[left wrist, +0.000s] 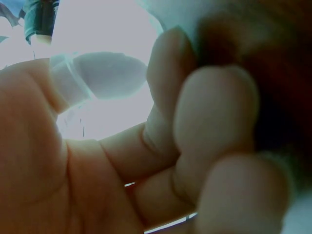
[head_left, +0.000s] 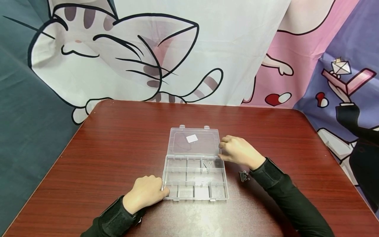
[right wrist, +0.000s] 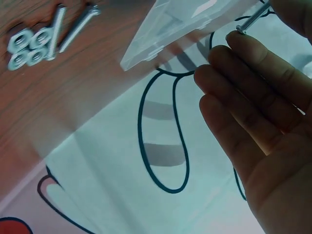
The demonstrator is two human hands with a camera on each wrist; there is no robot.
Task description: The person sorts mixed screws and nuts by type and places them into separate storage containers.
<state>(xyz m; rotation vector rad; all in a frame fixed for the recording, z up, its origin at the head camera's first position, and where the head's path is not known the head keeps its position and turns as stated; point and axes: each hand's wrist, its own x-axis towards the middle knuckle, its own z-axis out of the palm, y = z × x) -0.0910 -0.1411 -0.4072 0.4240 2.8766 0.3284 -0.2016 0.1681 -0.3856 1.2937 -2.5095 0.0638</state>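
A clear plastic compartment box (head_left: 204,176) lies on the table with its lid (head_left: 179,141) folded back, away from me. My left hand (head_left: 146,193) grips the box's near left corner, thumb over the rim; in the left wrist view the thumb (left wrist: 112,74) shows through the clear plastic. Above the box's far right corner is my right hand (head_left: 238,151), pinching a metal bolt (right wrist: 253,19) between thumb and index finger. Some bolts (head_left: 207,165) lie in a far-row compartment at the right.
Right of the box, under my right forearm, lie loose bolts (right wrist: 78,28) and several hex nuts (right wrist: 30,47). A white label (head_left: 191,138) is on the lid. The brown table (head_left: 124,131) ends at a printed cloth (head_left: 237,49) behind it.
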